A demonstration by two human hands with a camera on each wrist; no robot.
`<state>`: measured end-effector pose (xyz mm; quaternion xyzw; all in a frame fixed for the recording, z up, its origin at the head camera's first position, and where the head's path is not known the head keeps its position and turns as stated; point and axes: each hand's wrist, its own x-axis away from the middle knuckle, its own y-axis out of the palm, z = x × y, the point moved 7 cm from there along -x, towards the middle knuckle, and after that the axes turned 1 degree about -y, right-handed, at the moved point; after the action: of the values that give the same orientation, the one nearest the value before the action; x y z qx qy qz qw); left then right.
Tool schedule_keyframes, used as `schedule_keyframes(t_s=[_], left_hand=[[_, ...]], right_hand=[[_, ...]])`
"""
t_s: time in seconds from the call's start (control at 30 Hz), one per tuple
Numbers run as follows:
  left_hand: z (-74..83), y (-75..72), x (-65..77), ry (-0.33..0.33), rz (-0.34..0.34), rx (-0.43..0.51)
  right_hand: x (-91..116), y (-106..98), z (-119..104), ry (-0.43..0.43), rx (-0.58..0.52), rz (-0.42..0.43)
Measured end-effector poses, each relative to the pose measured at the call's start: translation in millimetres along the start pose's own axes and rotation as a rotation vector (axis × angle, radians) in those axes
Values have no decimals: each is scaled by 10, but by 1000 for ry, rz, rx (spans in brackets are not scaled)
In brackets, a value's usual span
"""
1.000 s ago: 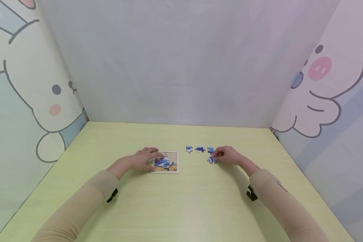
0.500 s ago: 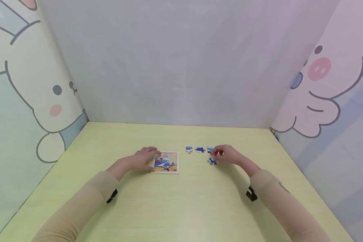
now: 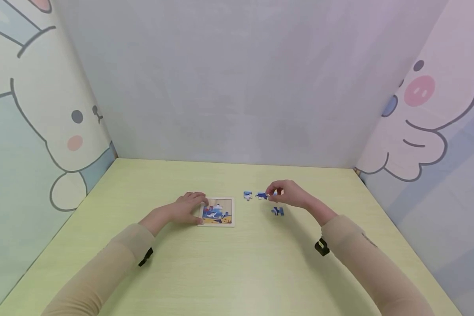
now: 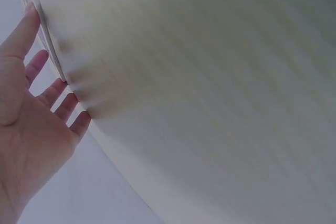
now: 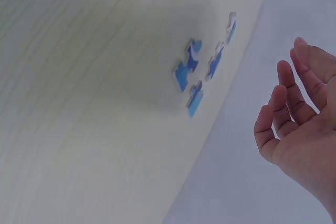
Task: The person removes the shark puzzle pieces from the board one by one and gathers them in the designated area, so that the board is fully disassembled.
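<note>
My left hand [image 3: 186,207] rests at the left edge of a framed jigsaw puzzle [image 3: 232,213], thumb near its front corner and fingers toward the back corner. A partly filled sea picture shows inside the pale frame, with bare board along its top. In the left wrist view the fingers [image 4: 35,67] are spread and fairly straight at the frame's edge. My right hand [image 3: 288,193] hovers over loose puzzle pieces, fingers loosely bent, nothing between them. A blue-and-white piece [image 3: 278,211] lies in front of it, and a dark blue piece [image 3: 261,196] by its fingertips. Another piece behind the fingers is partly hidden.
A further white-and-blue puzzle piece [image 3: 247,195] lies between the frame and the dark blue one. The pale yellow table [image 3: 237,272] ends at a grey back wall [image 3: 237,87]. Side walls with cartoon animals stand left and right.
My right hand has come up off the nearer blue-and-white piece and moved back and left over the rear row. The left hand's index finger has drawn back from the picture to the frame's edge.
</note>
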<state>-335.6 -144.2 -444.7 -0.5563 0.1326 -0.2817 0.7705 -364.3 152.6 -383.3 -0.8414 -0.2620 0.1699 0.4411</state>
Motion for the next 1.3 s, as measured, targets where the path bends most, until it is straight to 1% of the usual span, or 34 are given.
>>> schedule_keyframes(t_s=[0.1, 0.23, 0.37, 0.53, 0.67, 0.97, 1.17, 1.3], left_hand=[[-8, 3, 0, -2, 2, 5], [-25, 14, -5, -13, -3, 4], [-30, 22, -11, -16, -7, 7], [-18, 19, -6, 1, -1, 19], [-27, 18, 2, -11, -3, 20], [-33, 27, -2, -13, 8, 21], [-33, 12, -7, -14, 11, 14], [-30, 6, -9, -7, 14, 25]], right_hand=[[-72, 7, -76, -7, -4, 9], [-171, 67, -151, -1, -25, 23], [-270, 174, -230, -15, -30, 46], [-383, 309, -348, -11, -37, 71], [-470, 410, -448, 2, -48, 74], [-648, 703, -578, -2, -60, 18], [-751, 865, -588, 6, -40, -16], [-795, 979, -553, 38, -33, -72]])
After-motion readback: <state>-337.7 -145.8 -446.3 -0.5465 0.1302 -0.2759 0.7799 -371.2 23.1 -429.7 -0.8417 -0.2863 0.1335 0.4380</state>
